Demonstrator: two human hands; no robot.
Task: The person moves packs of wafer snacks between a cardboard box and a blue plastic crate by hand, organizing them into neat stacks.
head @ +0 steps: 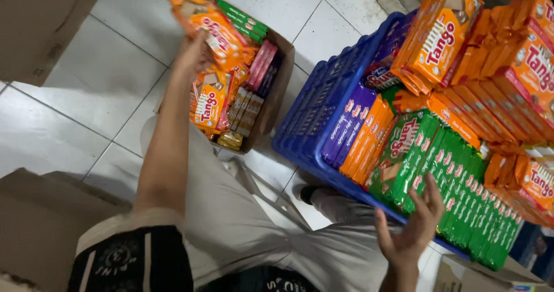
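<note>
My left hand (193,52) is stretched out over a small cardboard box (276,90) on the floor, holding orange wafer packs (210,23) with a green pack beside them. The box holds more orange, pink and brown snack packs. My right hand (412,228) is open, palm up, at the near edge of a blue plastic crate (323,104), close to rows of green wafer packs (456,188). The crate is piled with orange, green and purple packs.
White tiled floor (86,84) lies under everything. A large cardboard box (40,21) stands at the top left and another (34,228) at the bottom left. A further carton (473,274) sits at the bottom right. My grey trousers fill the middle foreground.
</note>
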